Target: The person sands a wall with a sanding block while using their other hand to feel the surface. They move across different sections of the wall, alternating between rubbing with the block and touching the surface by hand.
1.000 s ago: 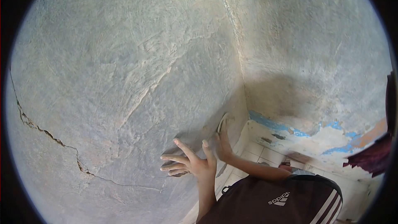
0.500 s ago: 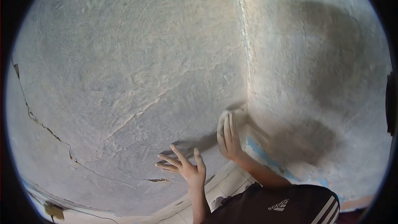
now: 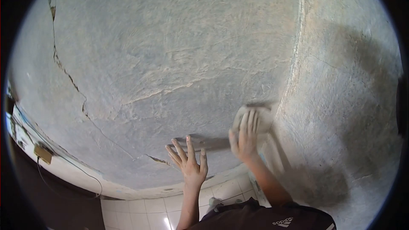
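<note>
My left hand [image 3: 189, 162] is raised in front of the rough grey plaster wall [image 3: 170, 38], fingers spread and nothing in it; whether it touches the wall I cannot tell. To its right, my right hand [image 3: 246, 138] presses a pale, rounded pad [image 3: 264, 117] against the wall near the corner. Its fingers lie together over the pad, with the thumb apart at the left. Pale dust coats the fingers of both hands.
The wall corner [image 3: 298, 47] runs down at the right. A long crack [image 3: 70, 79] crosses the left side. At lower left a yellowish electrical box [image 3: 43, 153] has cables. Below are floor tiles [image 3: 140, 213] and a dark shirt [image 3: 264, 219].
The view has turned, so the corner stands further right and more floor shows. My right hand and the pad have moved slightly off the corner. My left hand is now more upright.
</note>
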`<state>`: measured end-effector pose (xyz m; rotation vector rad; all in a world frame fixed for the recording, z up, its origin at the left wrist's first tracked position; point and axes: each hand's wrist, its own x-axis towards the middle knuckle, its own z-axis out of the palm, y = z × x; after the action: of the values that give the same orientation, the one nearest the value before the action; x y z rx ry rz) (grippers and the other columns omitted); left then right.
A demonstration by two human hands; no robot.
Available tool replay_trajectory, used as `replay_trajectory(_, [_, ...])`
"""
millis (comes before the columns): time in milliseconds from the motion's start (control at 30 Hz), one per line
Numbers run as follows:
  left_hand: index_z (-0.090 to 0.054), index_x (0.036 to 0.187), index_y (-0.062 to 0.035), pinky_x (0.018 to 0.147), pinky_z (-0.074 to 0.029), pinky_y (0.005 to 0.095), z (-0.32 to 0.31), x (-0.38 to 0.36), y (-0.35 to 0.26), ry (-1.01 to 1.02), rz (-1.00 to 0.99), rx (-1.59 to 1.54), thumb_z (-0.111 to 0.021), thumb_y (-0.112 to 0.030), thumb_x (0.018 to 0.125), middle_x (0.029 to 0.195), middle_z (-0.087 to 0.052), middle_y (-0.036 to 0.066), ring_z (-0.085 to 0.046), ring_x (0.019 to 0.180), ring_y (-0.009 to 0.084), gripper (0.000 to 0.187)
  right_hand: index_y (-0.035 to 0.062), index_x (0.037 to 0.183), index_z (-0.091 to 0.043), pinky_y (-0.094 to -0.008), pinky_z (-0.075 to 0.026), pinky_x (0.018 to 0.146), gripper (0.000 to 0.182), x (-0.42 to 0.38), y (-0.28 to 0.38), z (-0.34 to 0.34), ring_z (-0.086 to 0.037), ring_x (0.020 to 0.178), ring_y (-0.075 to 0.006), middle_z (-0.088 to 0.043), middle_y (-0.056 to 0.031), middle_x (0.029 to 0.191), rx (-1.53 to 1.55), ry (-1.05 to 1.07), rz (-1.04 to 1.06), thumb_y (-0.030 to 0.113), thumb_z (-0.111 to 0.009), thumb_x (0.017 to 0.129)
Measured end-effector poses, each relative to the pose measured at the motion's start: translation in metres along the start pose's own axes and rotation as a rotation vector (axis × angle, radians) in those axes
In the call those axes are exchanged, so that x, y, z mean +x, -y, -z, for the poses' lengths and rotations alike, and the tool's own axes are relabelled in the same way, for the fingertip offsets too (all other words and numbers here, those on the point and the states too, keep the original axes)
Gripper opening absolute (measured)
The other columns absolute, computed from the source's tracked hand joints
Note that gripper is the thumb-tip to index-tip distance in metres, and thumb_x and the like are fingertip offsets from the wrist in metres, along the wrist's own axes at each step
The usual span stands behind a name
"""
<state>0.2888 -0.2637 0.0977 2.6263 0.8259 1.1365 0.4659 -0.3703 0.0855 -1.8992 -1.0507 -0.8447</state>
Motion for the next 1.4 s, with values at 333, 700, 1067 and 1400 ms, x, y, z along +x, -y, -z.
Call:
replay_trajectory(333, [-0.032,0.151,-0.0099,0.113,-0.004,0.0618,0.007,0.006,-0.003,-0.031,0.047,-0.008,-0.050,-0.031,0.099,0.159,0.000,0.027,0.008,0.145,0.0491,0.058,-0.0137,0.145,-0.025,-0.0640,-0.007,0.113,0.069,0.066,-0.009,0.030,-0.010,0.142,-0.0540,-0.017,-0.0385,0.151,0.030,-0.149,0.033,0.034,-0.043,0.098])
replay_trajectory(700, [-0.034,0.150,-0.0106,0.113,-0.004,0.0616,0.010,0.009,0.009,-0.068,0.011,0.024,-0.052,-0.029,0.098,0.160,0.000,0.025,0.008,0.145,0.0487,0.058,-0.0064,0.145,-0.034,-0.0678,-0.012,0.110,0.067,-0.031,0.012,-0.029,-0.011,0.140,-0.0577,-0.013,-0.0402,0.150,0.046,0.018,0.016,0.038,-0.047,0.097])
replay_trajectory(1067, [-0.042,0.147,-0.0167,0.113,-0.001,0.0630,0.045,0.011,0.042,-0.069,0.053,0.050,-0.054,-0.031,0.097,0.160,-0.007,0.023,0.005,0.146,0.0475,0.053,-0.0081,0.146,-0.029,-0.0657,-0.007,0.112,0.067,-0.028,0.062,-0.036,-0.007,0.141,-0.0561,-0.011,-0.0387,0.152,0.035,0.065,0.083,0.035,-0.046,0.098])
replay_trajectory(1400, [-0.042,0.147,-0.0184,0.112,-0.001,0.0646,0.094,0.012,0.111,-0.097,0.061,0.068,-0.056,-0.030,0.096,0.160,-0.009,0.022,0.005,0.146,0.0475,0.054,-0.0075,0.147,-0.027,-0.0632,-0.005,0.113,0.068,0.076,0.139,-0.014,-0.004,0.144,-0.0502,-0.008,-0.0367,0.154,0.088,-0.136,0.061,0.038,-0.041,0.099])
